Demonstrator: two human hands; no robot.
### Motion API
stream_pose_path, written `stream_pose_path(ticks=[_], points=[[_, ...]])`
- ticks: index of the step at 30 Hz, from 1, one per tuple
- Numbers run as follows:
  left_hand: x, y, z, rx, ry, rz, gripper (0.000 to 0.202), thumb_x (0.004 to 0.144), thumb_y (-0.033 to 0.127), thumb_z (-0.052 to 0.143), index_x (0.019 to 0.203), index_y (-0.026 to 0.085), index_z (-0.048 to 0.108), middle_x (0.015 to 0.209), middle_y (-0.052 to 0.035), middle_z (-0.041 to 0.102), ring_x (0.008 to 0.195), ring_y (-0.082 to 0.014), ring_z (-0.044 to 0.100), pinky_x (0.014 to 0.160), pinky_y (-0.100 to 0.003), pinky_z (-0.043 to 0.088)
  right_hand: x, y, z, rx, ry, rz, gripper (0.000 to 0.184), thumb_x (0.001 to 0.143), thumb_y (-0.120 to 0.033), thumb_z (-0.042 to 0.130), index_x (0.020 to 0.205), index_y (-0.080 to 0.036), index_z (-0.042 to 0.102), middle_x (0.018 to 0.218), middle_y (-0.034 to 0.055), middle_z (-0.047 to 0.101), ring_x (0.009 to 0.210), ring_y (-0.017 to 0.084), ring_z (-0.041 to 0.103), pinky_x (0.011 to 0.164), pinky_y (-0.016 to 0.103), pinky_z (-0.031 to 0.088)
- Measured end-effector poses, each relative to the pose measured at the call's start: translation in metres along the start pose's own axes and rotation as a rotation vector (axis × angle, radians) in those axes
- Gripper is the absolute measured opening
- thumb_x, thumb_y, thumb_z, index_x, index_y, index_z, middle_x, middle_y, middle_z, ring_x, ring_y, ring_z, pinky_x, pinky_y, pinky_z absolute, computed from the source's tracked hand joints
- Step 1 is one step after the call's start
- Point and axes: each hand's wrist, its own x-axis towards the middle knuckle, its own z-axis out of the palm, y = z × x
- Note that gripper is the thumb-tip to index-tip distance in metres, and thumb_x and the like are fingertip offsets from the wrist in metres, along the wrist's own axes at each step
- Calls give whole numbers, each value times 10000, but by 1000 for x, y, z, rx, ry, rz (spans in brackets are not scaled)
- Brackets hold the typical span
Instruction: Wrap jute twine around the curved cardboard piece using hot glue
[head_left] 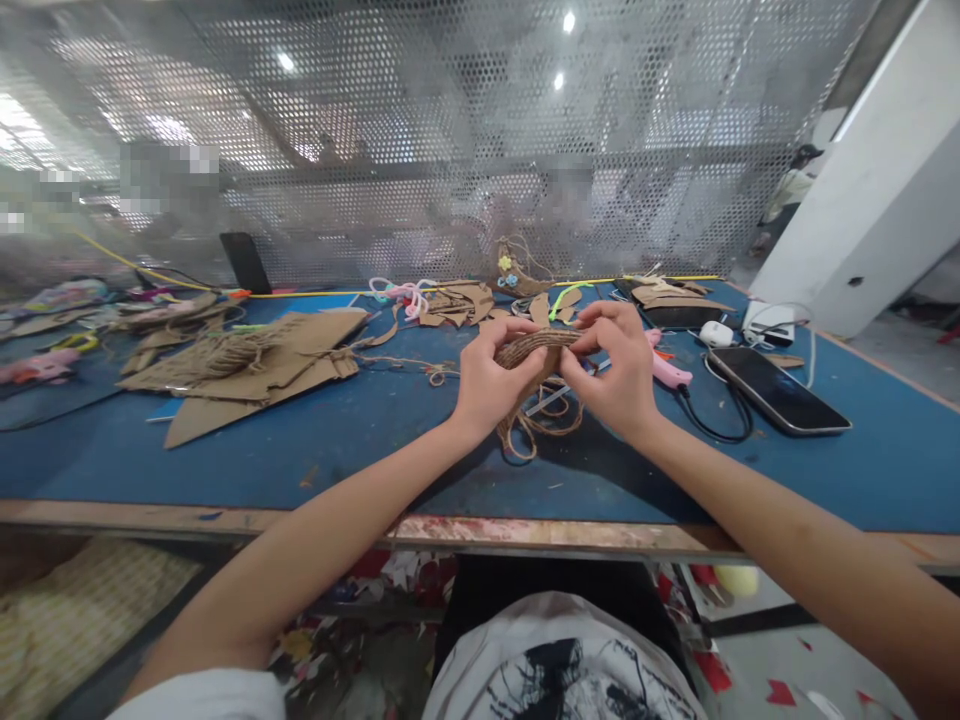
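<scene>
Above the blue table, a curved piece wrapped in brown twine is held between both hands. My left hand is closed on its left part, thumb in front and fingers behind. At the right end, my right hand pinches the same piece with thumb and fingertips. Loose loops of twine hang or lie just below the hands. A thin pale stick shows among the loops, partly hidden by my right hand.
Cardboard sheets with a twine bundle lie left. Cardboard scraps and a decorated twine piece are behind the hands. At right are a pink glue gun, its black cable and a phone. Perforated metal screen stands behind.
</scene>
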Motion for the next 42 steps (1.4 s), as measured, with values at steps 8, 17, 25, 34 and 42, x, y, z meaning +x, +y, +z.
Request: stream_pose_path(ticks=[8, 17, 25, 34, 42], points=[[13, 1, -10, -45, -134, -99, 196, 717, 229, 666, 892, 171, 599, 865, -12, 675, 824, -164, 637, 784, -284, 472, 5, 1, -2, 52, -71, 10, 121, 795, -168, 604, 698, -214, 549, 847, 45, 674, 831, 185, 647, 738, 333, 517], [18, -1, -6, -493, -243, -361, 282, 697, 334, 718, 891, 174, 590, 791, 9, 656, 720, -146, 618, 708, -264, 472, 9, 5, 1, 371, -29, 554, 447, 707, -376, 734, 1016, -258, 432, 1074, 38, 636, 597, 124, 640, 530, 281, 545], [11, -3, 0, -600, -75, -418, 264, 727, 268, 664, 923, 200, 501, 778, 22, 654, 716, -145, 640, 704, -268, 489, 2, -3, -1, 38, -196, 140, 98, 854, -290, 592, 801, -209, 585, 717, 21, 644, 638, 148, 592, 597, 272, 477], [8, -14, 4, -493, -138, -320, 374, 700, 304, 720, 1012, 168, 564, 981, -48, 683, 952, -203, 636, 866, -322, 480, -3, -2, 5, -66, -277, -225, 127, 876, -233, 553, 866, -222, 679, 878, 68, 649, 836, 196, 588, 768, 338, 488], [14, -13, -2, -609, -157, -419, 399, 706, 354, 720, 1015, 196, 522, 910, -56, 711, 808, -244, 711, 694, -363, 568, 26, 64, -40, -744, -462, 434, 363, 727, -304, 623, 1028, -104, 654, 1086, 201, 627, 978, 317, 608, 822, 440, 481]])
